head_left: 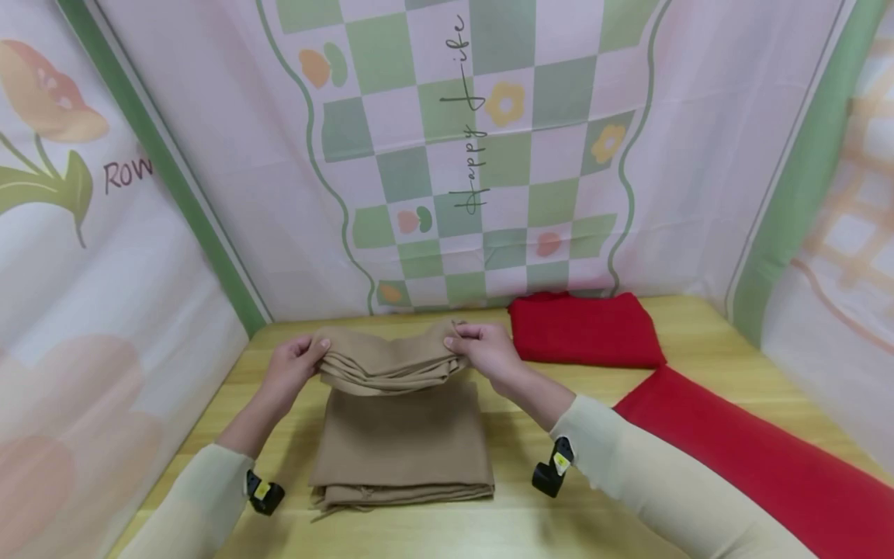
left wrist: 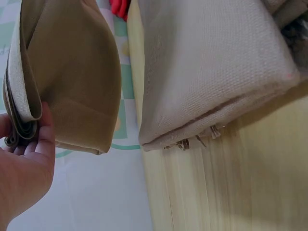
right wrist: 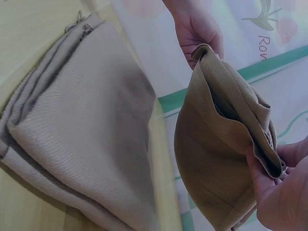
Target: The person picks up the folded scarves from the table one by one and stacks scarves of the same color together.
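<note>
A tan cloth (head_left: 391, 359), gathered in several layers, is held up between both hands. My left hand (head_left: 288, 371) pinches its left end, thumb on top and fingers beneath, as the left wrist view confirms. At the opposite end, my right hand (head_left: 494, 355) grips the layers between thumb and fingers. Just in front of and below this lies a flat folded stack of tan cloth (head_left: 403, 442), with loose threads along its near edge. In the right wrist view, the raised cloth (right wrist: 216, 144) sags between the hands. Whether the raised part joins the stack cannot be told.
A folded red cloth (head_left: 583, 330) lies at the back right of the wooden table (head_left: 279, 536). Another red cloth (head_left: 761, 458) stretches along the right side, partly behind the right sleeve. Patterned curtains (head_left: 482, 155) enclose the back and sides.
</note>
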